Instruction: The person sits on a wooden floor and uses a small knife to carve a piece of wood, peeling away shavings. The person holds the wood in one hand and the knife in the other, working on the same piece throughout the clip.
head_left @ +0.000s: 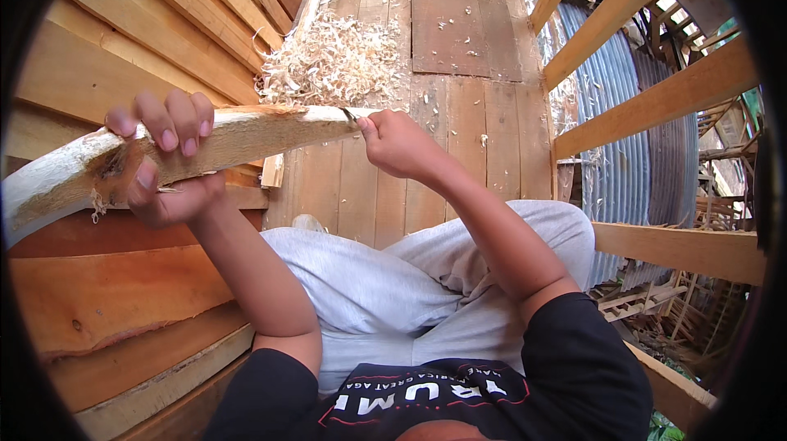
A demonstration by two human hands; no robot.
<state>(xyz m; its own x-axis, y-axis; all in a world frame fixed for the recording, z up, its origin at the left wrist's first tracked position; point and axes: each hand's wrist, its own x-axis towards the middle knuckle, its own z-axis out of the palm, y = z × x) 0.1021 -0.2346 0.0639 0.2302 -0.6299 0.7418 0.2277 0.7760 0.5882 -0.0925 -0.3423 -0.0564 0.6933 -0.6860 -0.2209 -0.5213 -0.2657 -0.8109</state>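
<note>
A long, pale piece of wood point(266, 136) spans from the left edge to the middle, curving downward at its left end. Its upper edge is shaved white, with a strip of reddish bark left midway and a rough brown patch near my left hand point(184, 195). That hand grips the wood, fingers over the top edge and thumb on the near face. At the wood's right end, my right hand point(398, 143) is closed around a knife point(349, 115). Only a short dark piece of the blade shows, against the top edge; the handle is hidden in my fist.
Curly wood shavings point(336, 60) lie heaped on the plank floor point(467, 134) beyond the wood. Stacked boards point(123, 72) form a wall at left. Wooden rails point(656, 97) line the right side, with corrugated metal sheets point(611, 113) outside. My legs point(369, 277) are folded below.
</note>
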